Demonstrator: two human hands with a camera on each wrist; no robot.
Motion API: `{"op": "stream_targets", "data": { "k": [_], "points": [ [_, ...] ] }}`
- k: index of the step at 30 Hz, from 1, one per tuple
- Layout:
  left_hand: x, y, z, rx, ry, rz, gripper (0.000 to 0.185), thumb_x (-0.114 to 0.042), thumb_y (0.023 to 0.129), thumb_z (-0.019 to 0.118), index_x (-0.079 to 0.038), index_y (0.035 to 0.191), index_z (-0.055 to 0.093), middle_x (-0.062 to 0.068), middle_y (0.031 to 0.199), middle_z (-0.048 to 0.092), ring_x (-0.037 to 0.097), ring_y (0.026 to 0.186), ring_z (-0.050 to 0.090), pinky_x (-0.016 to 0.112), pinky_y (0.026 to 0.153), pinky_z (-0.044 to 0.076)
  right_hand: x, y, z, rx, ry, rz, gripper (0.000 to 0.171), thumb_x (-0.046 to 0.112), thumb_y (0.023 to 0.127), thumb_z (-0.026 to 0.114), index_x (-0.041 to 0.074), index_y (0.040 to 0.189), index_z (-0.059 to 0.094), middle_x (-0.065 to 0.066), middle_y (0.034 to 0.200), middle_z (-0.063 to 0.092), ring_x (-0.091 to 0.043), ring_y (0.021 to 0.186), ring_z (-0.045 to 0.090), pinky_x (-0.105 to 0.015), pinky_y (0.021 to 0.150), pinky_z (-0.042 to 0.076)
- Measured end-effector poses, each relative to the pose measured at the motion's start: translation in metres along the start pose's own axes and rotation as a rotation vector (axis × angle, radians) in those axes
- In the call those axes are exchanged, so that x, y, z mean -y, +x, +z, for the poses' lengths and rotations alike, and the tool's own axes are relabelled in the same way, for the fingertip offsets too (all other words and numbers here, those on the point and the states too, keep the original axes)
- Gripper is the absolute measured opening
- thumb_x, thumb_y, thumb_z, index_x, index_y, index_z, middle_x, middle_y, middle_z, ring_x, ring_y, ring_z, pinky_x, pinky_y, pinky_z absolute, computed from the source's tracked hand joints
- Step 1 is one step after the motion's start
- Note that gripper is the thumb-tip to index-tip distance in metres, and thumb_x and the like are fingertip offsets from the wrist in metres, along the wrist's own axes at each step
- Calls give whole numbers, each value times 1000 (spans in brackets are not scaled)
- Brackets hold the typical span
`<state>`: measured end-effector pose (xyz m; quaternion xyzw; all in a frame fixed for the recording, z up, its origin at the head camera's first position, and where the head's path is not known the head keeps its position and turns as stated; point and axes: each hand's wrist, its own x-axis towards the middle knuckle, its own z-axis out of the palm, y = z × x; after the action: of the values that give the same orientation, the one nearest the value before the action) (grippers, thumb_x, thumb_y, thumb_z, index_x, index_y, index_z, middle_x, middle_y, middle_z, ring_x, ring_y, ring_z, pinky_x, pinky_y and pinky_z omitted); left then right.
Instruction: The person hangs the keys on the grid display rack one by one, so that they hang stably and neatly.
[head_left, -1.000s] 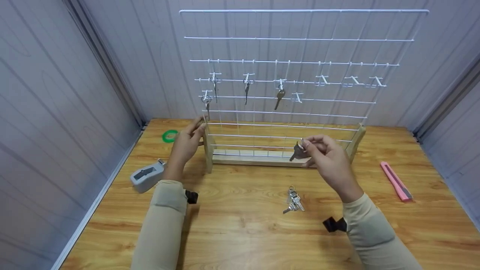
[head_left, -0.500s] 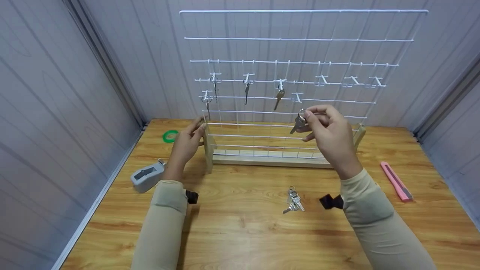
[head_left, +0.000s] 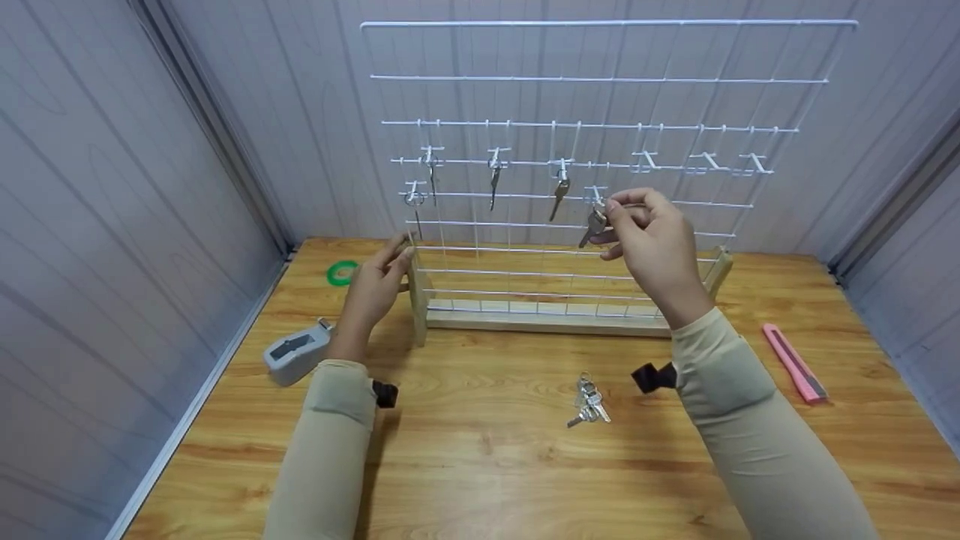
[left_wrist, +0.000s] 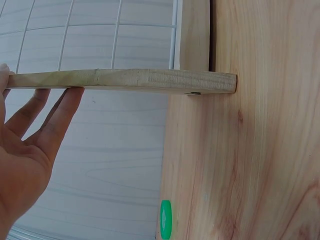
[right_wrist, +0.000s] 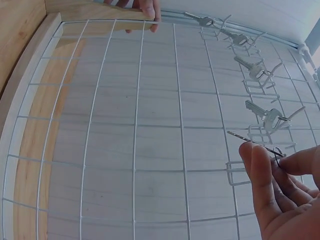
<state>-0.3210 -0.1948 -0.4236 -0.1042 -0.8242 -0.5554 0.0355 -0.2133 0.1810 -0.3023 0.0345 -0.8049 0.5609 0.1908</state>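
My right hand pinches the ring of a key between thumb and finger. The ring is at the lone hook in front of the white wire grid; I cannot tell whether it is over the prong. In the right wrist view that held key is seen edge-on, pointing left. My left hand holds the grid's wooden upright, fingers on one face and thumb on the other. Several keys hang on hooks to the left, including a brass-toned key. Below, a bunch of keys lies on the table.
Bare hooks line the grid's upper right. On the wooden table lie a grey tape dispenser and a green tape roll at left, and a pink utility knife at right. Panelled walls stand behind and beside.
My right hand has risen with the key from low in front of the grid to the hook. The left hand keeps its place on the upright.
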Motion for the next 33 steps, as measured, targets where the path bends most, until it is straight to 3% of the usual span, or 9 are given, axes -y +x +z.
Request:
{"op": "stream_targets", "data": {
  "k": [9, 15, 21, 33],
  "points": [
    [1, -1, 0, 14, 9, -24, 61, -52, 111, 54, -32, 166, 41, 17, 163, 52, 37, 143, 61, 45, 103, 66, -4, 11, 5, -5, 23, 26, 26, 22, 110, 61, 1, 126, 64, -23, 119, 79, -9, 78, 79, -25, 68, 69],
    [0, 0, 0, -2, 6, -40, 58, -48, 112, 54, -30, 166, 42, 16, 162, 55, 36, 141, 63, 42, 102, 67, -7, 14, 8, -4, 17, 4, 26, 17, 111, 59, -3, 127, 62, -26, 117, 78, -6, 77, 79, -24, 67, 69],
    [1, 0, 1, -5, 3, -34, 58, -49, 111, 55, -31, 165, 43, 18, 162, 53, 37, 141, 63, 44, 102, 67, -8, 14, 9, 23, 35, 59, 29, 19, 111, 61, -1, 130, 61, -23, 122, 78, -7, 81, 79, -24, 72, 69],
    [1, -1, 0, -3, -4, -21, 60, -51, 111, 55, -28, 165, 43, 18, 161, 55, 38, 141, 62, 48, 103, 66, -19, -2, -3, 58, -76, 44, 34, 29, 112, 58, 6, 137, 63, -19, 125, 77, -14, 91, 79, -24, 77, 69]
  ]
}}
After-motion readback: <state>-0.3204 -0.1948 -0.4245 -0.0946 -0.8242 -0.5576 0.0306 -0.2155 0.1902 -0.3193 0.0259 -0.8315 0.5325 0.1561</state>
